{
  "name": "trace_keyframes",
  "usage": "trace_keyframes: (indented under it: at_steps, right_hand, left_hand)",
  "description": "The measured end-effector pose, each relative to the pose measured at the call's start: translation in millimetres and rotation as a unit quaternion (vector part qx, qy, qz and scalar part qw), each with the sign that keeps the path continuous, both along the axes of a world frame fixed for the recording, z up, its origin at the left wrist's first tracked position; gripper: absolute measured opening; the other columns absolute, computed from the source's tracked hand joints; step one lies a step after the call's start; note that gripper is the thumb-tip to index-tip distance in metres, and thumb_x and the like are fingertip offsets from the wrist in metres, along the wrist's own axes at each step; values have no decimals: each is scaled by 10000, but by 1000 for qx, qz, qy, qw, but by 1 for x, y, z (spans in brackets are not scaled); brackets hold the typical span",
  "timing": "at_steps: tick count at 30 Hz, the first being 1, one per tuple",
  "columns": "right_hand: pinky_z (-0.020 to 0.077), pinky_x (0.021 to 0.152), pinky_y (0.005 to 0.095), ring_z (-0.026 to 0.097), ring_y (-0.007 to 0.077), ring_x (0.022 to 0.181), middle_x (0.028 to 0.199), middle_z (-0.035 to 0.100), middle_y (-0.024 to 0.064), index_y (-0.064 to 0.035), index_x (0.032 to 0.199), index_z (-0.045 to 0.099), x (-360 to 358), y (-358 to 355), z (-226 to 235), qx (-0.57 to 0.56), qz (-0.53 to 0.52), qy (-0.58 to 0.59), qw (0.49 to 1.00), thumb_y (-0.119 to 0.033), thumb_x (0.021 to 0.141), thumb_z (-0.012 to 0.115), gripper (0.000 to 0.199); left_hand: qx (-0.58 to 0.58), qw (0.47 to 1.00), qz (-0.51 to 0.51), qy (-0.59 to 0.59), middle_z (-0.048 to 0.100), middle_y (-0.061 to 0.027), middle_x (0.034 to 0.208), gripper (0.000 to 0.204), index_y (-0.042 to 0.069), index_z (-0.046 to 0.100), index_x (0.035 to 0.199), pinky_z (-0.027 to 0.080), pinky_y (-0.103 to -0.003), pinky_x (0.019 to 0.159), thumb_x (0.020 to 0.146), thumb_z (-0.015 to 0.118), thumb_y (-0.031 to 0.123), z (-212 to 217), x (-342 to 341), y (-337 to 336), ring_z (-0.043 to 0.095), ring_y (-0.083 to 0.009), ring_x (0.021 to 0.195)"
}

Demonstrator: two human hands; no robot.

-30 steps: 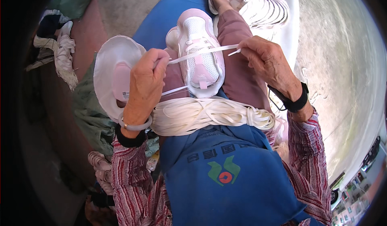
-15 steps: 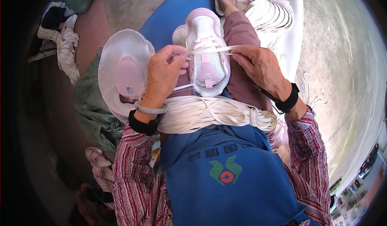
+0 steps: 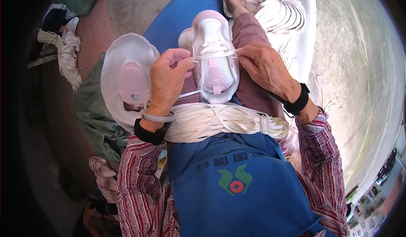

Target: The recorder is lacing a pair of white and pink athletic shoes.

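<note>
Between your fingers (image 3: 183, 66) runs a flat, matt shoelace (image 3: 215, 56) of what looks like woven cloth. Just beneath it, the sneaker (image 3: 211, 28) shows rough, open mesh edged with smoother panels. Closer to you than those fingers, the lace bundle (image 3: 222, 120) looks smooth, your apron (image 3: 241, 156) matt cloth.

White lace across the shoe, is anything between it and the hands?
Nothing visible: the left hand and right hand both hold the white lace, one at each side of the pink-and-white shoe.
</note>
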State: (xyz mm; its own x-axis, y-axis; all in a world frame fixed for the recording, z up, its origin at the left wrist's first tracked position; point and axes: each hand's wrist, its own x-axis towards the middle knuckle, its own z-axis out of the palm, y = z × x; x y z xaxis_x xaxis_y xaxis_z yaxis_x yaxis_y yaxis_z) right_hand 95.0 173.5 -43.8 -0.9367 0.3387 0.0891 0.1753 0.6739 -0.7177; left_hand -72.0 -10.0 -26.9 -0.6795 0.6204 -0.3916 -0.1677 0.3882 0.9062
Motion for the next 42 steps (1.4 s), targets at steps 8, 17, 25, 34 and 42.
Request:
trace_keyframes:
  at_steps: [8, 17, 25, 34, 42]
  right_hand:
    - [484, 718, 392, 605, 337, 791, 836, 607, 161, 28, 915, 643, -5, 3, 2, -6, 18, -19, 1000, -72, 884, 589, 118]
    - [486, 676, 450, 617, 390, 737, 821, 616, 200, 13, 789, 590, -23, 11, -9, -72, 76, -63, 993, -142, 883, 571, 182]
    - [493, 722, 418, 613, 353, 821, 891, 619, 171, -14, 955, 591, -1, -19, 20, 45, -56, -32, 997, -242, 865, 679, 260]
    - [501, 695, 415, 606, 353, 779, 859, 594, 165, 5, 961, 595, -6, -34, 4, 204, -48, -53, 976, -143, 837, 646, 200]
    - [521, 629, 417, 650, 353, 733, 782, 603, 173, 17, 947, 568, -7, -25, 2, 85, -12, 41, 995, -34, 801, 589, 156]
  left_hand:
    - [-25, 998, -21, 53, 691, -52, 881, 161, -12, 669, 986, 531, -225, 643, 861, 693, 87, -5, 0, 1, 643, -92, 761]
    - [-23, 984, -58, 164, 692, -101, 794, 135, 6, 636, 920, 514, -284, 660, 820, 701, 69, -5, -1, 6, 657, -160, 719]
    - [-85, 964, -119, 224, 675, -152, 861, 226, -10, 630, 972, 514, -372, 696, 831, 716, 144, 10, 2, 3, 655, -278, 759]
    - [-159, 815, -242, 501, 616, -213, 1104, 362, -17, 572, 1211, 464, -446, 899, 871, 608, 101, 14, 28, 0, 585, -375, 1040]
    - [-42, 854, -230, 465, 635, -232, 984, 337, -12, 561, 1181, 494, -455, 842, 846, 546, 11, -13, 12, -6, 620, -406, 946]
